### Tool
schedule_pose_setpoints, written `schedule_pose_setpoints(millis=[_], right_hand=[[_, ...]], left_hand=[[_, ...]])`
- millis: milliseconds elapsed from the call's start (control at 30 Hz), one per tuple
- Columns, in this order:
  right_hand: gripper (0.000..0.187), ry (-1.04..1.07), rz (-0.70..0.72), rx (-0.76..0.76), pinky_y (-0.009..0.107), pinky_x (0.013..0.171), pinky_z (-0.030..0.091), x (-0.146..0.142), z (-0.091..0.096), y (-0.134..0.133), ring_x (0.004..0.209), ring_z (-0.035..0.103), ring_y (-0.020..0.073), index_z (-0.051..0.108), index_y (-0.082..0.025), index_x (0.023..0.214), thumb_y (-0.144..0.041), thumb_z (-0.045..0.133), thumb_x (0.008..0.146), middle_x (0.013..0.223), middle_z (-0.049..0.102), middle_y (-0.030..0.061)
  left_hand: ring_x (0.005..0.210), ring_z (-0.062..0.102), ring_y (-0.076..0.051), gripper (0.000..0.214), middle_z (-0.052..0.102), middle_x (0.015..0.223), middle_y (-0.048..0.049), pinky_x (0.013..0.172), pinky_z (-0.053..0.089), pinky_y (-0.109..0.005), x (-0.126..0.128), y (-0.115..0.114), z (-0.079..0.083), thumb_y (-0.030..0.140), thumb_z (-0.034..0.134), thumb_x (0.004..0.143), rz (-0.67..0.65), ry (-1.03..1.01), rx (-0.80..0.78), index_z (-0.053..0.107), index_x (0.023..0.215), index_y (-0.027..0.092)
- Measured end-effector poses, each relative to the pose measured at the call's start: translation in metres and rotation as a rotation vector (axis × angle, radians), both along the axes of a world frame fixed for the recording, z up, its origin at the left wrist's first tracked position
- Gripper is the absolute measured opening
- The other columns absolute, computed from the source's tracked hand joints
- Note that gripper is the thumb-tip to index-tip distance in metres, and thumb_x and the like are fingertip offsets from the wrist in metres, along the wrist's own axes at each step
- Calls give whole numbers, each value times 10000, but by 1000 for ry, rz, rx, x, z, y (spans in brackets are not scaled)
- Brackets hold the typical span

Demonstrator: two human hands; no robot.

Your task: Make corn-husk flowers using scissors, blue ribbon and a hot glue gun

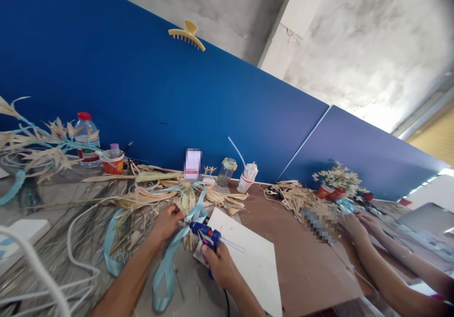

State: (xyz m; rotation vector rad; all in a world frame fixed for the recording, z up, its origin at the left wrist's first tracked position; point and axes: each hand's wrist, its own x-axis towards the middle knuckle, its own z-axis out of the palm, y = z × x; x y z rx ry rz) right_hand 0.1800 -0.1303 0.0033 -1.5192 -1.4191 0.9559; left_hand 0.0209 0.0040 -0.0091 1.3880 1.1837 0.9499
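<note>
My right hand [220,266] is wrapped round a blue hot glue gun [210,235], with a clear glue stick [232,245] poking out of its back end. The nozzle points left, toward my left hand [167,222]. Those left fingers are pinched together close to the nozzle tip; what they hold is too small to make out. A light blue ribbon [165,279] passes by the nozzle and loops down onto the table. Dried husks [156,194] lie behind my left hand. Partly under the glue gun is a white board [244,251].
White cable [71,241] coils at left beside husk flowers [53,142] on blue stems. A bottle [87,140], red cup [112,163], jar [226,171] and white cup [247,179] line the blue partition [142,95]. At right, another person's hands [360,227] work.
</note>
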Motion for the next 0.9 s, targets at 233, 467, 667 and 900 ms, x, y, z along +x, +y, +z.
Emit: schedule_pose_setpoints(millis=[233, 467, 667, 900], right_hand=[[265, 42, 12, 30, 233, 505, 320, 0, 1, 2, 534, 382, 114, 518, -187, 696, -428, 527, 805, 532, 410, -47], [286, -4, 4, -22, 246, 487, 292, 1, 2, 0, 504, 371, 115, 441, -205, 615, -413, 478, 808, 531, 396, -38], [215, 15, 8, 46, 247, 530, 337, 2, -7, 3, 557, 413, 131, 521, -194, 687, -374, 506, 805, 537, 427, -38], [221, -21, -50, 13, 242, 499, 359, 16, 1, -6, 541, 443, 131, 562, -164, 849, -345, 437, 826, 603, 453, -26]], left_hand=[[406, 410, -109, 220, 531, 482, 38, 437, 306, -240, -2, 1, 0, 408, 578, 624, -14, 33, 9, 515, 571, 204], [371, 374, -91, 239, 495, 452, 59, 409, 273, -228, 1, 3, -8, 417, 604, 611, 8, -45, -10, 500, 564, 207], [371, 392, -84, 311, 553, 486, 40, 408, 289, -229, -1, -2, 3, 474, 648, 562, 16, -112, -33, 520, 574, 191], [357, 372, -67, 319, 575, 506, 35, 398, 267, -220, 0, -4, 6, 460, 673, 537, 11, -181, -82, 515, 580, 187]])
